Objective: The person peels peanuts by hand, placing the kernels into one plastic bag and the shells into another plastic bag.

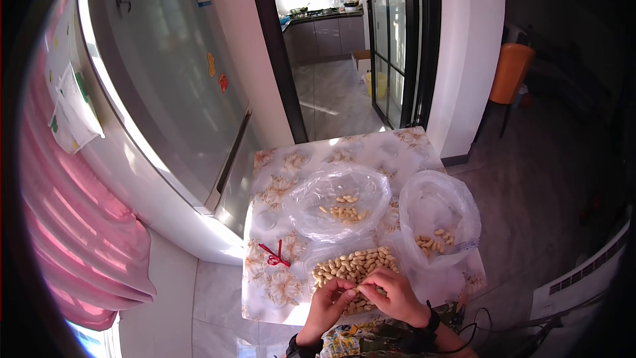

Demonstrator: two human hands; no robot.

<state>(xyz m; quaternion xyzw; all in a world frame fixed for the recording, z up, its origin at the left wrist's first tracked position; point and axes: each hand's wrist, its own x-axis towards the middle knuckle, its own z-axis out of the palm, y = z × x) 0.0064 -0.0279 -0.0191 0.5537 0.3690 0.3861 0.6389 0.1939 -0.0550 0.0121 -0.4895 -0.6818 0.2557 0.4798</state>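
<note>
Over a clear tray heaped with unshelled peanuts (354,264), my left hand (327,303) and my right hand (395,297) meet, thumbs and fingertips closed on one small peanut (358,289). The fingers partly cover it, so whether its shell is cracked cannot be seen. Behind the tray lies an open clear plastic bag (304,207) with some peanuts (348,214) inside. To the right, a second open plastic bag (409,209) holds a smaller group of peanuts (430,244).
A flowered cloth covers the table (271,292). On its left side lies a red ribbon (275,255). A fridge (172,73) stands to the left, and a glass door (389,46) opens onto a kitchen beyond. An orange chair (514,73) is at the right. A dark cable (478,328) hangs near my right wrist.
</note>
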